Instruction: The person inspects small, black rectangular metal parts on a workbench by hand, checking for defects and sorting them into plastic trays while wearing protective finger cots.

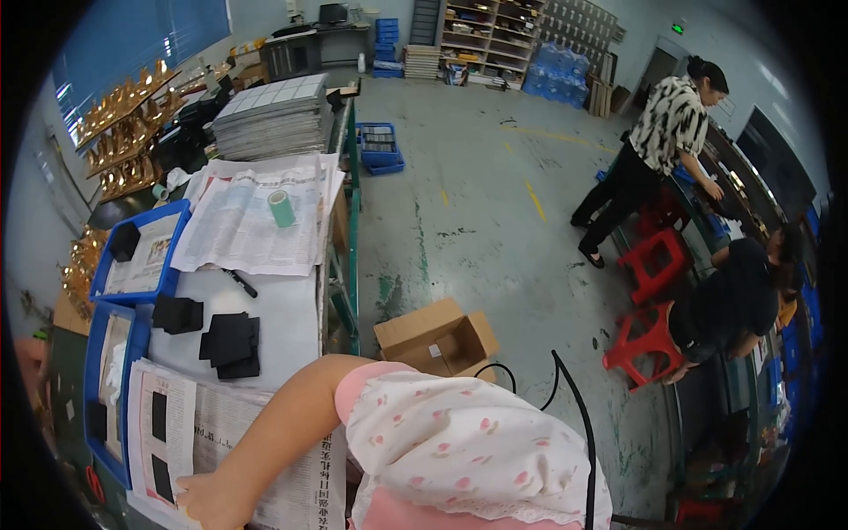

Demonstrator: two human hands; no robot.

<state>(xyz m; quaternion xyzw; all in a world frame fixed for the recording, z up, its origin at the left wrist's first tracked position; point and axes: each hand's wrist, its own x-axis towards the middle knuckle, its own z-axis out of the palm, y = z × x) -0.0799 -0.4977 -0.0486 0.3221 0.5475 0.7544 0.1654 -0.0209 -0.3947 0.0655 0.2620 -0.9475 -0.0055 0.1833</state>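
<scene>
My right arm reaches across the lower middle to the newspaper-covered table on the left. My right hand [216,502] is low on the newspaper [234,433], its fingers curled and partly cut off by the lower edge. Whatever they may pinch is hidden. Beside the fingertips is a black rectangular piece [162,479] on a pale paper strip [179,424]. Another black piece [159,416] sits farther up that strip. Beyond the newspaper are stacks of black square pieces [231,344] and a smaller black stack [178,314]. My left hand is out of view.
Blue trays [141,349] line the table's left side. A black marker [240,283] and a green tape roll [281,209] lie farther back. An open cardboard box [442,344] stands on the floor. At right, two people work near red stools [643,344]. A black cable [579,406] hangs close by.
</scene>
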